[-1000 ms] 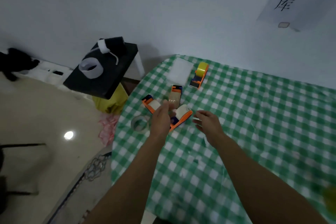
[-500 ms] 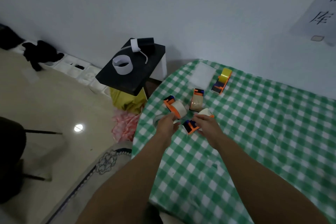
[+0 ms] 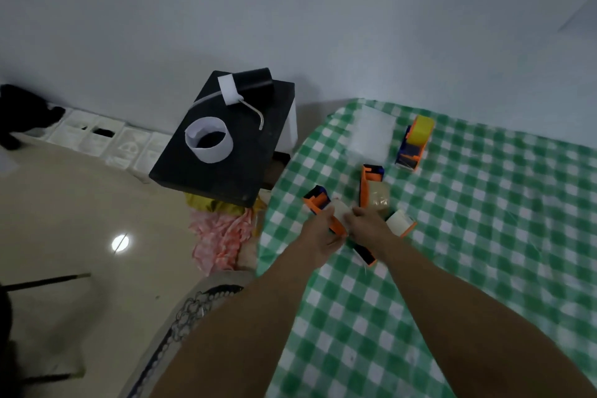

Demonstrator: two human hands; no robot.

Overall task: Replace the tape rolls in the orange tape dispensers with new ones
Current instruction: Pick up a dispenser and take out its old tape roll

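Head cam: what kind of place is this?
Likely a plain room in a home or small workroom, not a factory line. A table under a green checked tablecloth carries orange tape dispensers. A black side table stands beside it, near a bare white wall, on a glossy beige floor.

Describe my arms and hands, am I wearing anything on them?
The left forearm and right forearm are bare down to the frame's edge, no sleeves. The left hand and right hand have no gloves, and no watch, bracelet or ring shows in this dim view.
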